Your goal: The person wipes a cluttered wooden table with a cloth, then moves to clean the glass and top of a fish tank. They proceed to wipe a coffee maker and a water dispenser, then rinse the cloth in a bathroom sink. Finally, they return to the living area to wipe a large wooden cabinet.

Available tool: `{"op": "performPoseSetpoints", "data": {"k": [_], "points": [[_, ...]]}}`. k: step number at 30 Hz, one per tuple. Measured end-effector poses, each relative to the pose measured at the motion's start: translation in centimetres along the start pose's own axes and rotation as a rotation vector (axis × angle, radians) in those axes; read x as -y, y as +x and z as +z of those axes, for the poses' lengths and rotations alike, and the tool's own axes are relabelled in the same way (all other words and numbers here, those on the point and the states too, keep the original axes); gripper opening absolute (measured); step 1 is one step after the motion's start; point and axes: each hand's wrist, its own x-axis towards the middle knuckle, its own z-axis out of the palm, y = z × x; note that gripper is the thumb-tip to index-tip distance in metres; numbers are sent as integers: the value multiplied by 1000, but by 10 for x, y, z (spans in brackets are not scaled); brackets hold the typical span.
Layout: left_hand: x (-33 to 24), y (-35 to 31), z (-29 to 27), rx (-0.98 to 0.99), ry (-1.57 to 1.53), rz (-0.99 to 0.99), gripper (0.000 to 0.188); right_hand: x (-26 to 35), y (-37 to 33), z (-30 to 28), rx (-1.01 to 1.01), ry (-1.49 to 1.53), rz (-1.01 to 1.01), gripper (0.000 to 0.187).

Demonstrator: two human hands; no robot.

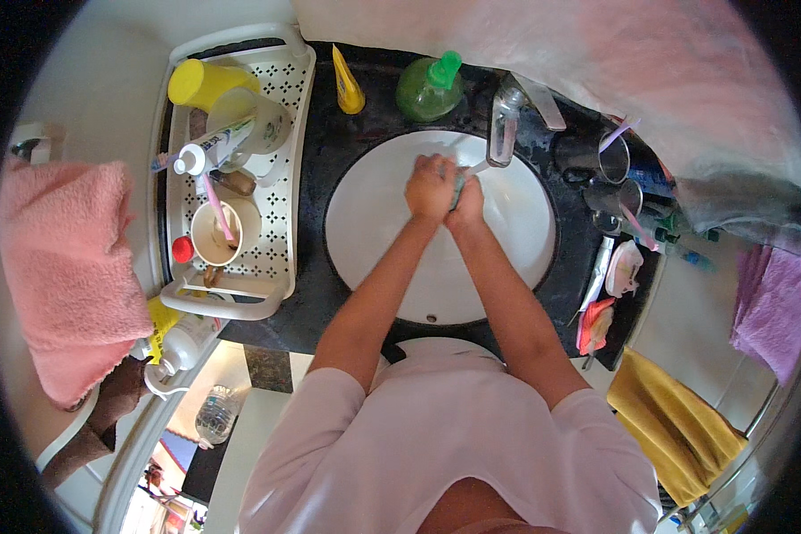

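Both my hands are together over the white oval sink (pixel 374 258), just below and left of the spout of the metal tap (pixel 503 129). My left hand (pixel 432 187) is closed, its fingers curled. Against it presses my right hand (pixel 466 203), also closed. Between them shows a small grey-green thing (pixel 458 187), mostly covered by the fingers, so its kind is unclear. A thin stream of water runs from the spout beside my hands.
A green pump bottle (pixel 429 89) and a yellow tube (pixel 348 84) stand behind the sink. Left is a white tray (pixel 280 196) with cups and toothpaste. Dark cups (pixel 610 160) and a pink soap piece (pixel 625 269) sit right. Pink (pixel 71 276) and yellow towels (pixel 672 427) hang aside.
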Motion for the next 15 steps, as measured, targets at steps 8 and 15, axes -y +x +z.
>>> {"op": "performPoseSetpoints", "data": {"k": [8,15], "points": [[-7,0,-8,87,54,-19,34,-2,-24,24,-51,84,58,35],[-28,-34,-12,215,108,47,34,14,20,-39,329,12,38,32]]}}
